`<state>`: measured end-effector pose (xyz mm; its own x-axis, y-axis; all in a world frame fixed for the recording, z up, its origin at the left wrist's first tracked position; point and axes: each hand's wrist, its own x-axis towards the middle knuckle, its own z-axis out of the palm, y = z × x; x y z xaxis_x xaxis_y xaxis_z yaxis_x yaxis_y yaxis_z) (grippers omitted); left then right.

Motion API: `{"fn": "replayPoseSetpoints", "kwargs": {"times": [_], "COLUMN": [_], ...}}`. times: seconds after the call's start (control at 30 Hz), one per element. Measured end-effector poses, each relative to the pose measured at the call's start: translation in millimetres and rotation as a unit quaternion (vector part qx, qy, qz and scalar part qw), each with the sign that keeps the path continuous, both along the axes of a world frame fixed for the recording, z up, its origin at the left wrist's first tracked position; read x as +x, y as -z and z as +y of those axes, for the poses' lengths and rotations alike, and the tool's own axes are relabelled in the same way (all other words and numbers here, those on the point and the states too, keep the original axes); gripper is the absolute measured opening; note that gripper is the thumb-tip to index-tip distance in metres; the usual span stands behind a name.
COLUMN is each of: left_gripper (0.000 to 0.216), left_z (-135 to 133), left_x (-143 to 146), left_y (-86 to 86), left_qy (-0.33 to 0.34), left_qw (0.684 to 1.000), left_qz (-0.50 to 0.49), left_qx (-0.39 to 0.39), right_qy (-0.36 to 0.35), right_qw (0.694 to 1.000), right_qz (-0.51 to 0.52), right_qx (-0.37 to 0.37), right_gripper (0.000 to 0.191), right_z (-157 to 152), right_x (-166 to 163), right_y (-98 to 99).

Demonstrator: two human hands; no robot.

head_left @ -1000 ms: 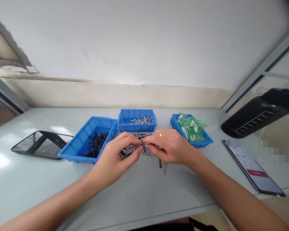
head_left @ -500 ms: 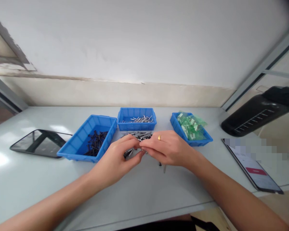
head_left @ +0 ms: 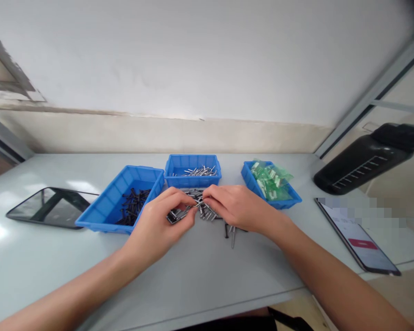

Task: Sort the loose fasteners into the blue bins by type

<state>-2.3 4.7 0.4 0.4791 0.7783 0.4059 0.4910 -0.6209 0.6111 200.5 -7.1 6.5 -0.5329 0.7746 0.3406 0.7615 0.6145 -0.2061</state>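
A mixed pile of silver and black screws (head_left: 209, 212) lies on the table between my hands, partly covered by them. My left hand (head_left: 158, 218) is at the pile's left side, thumb and forefinger pinched together at its middle; what is between the tips is too small to make out. On the right, my right hand (head_left: 239, 207) has its fingers curled down into the pile, and its fingertips are partly hidden among the pieces. A few loose pieces, including a silver screw (head_left: 233, 236) and a black screw (head_left: 227, 231), lie just below my right hand.
A blue bin (head_left: 103, 202) of black screws stands left, another blue bin (head_left: 172, 166) with silver ones behind the pile. Green packets (head_left: 271, 179) fill a third bin at right. A dark tablet-like slab (head_left: 37, 207), a phone (head_left: 355, 239) and a black bottle (head_left: 359, 161) flank them.
My hands, which met over the pile, have drawn slightly apart, so more of the silver screws show between them. The view has shifted a little.
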Motion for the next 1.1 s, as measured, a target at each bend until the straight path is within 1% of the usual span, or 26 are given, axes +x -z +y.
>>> {"fn": "replayPoseSetpoints", "kwargs": {"times": [0.1, 0.23, 0.3, 0.4, 0.6, 0.7, 0.83, 0.93, 1.1], "left_gripper": [0.007, 0.006, 0.007, 0.008, 0.008, 0.009, 0.007, 0.007, 0.006], "left_z": [-1.0, -2.9, -3.6, -3.8, -3.2, -2.9, -2.0, -1.9, -2.4], "left_x": [-0.2, -1.5, -1.9, -1.7, 0.7, 0.6, -1.3, -2.0, -0.9], "left_y": [-0.8, -3.3, -4.1, -4.1, -5.4, -5.7, -3.7, -2.2, -1.9], "left_qy": [-0.019, -0.029, -0.022, -0.002, 0.038, 0.052, 0.026, 0.021, 0.036], "left_qw": [1.000, 0.997, 0.997, 0.997, 0.997, 0.996, 0.995, 0.992, 0.992], "left_qz": [-0.021, -0.061, -0.067, -0.058, -0.042, -0.042, -0.094, -0.126, -0.124], "left_qx": [-0.013, -0.036, -0.041, -0.046, -0.056, -0.055, -0.026, -0.011, -0.008], "right_qy": [-0.014, -0.058, -0.074, -0.078, -0.092, -0.089, -0.076, -0.077, -0.071], "right_qw": [1.000, 0.993, 0.987, 0.978, 0.967, 0.967, 0.975, 0.979, 0.989], "right_qz": [0.011, 0.057, 0.076, 0.093, 0.112, 0.115, 0.103, 0.090, 0.056], "right_qx": [0.019, 0.085, 0.123, 0.172, 0.210, 0.208, 0.183, 0.164, 0.115], "right_gripper": [0.021, 0.021, 0.019, 0.016, 0.011, 0.010, 0.012, 0.014, 0.017], "right_z": [-1.0, -2.2, -2.6, -3.1, -4.3, -4.3, -3.5, -2.8, -0.9], "right_x": [-0.7, -2.6, -3.1, -2.3, -2.7, -3.1, -1.7, -1.0, -2.2], "right_y": [-0.3, -0.5, -0.1, 0.8, 2.1, 1.5, 0.3, 0.1, 3.7]}}
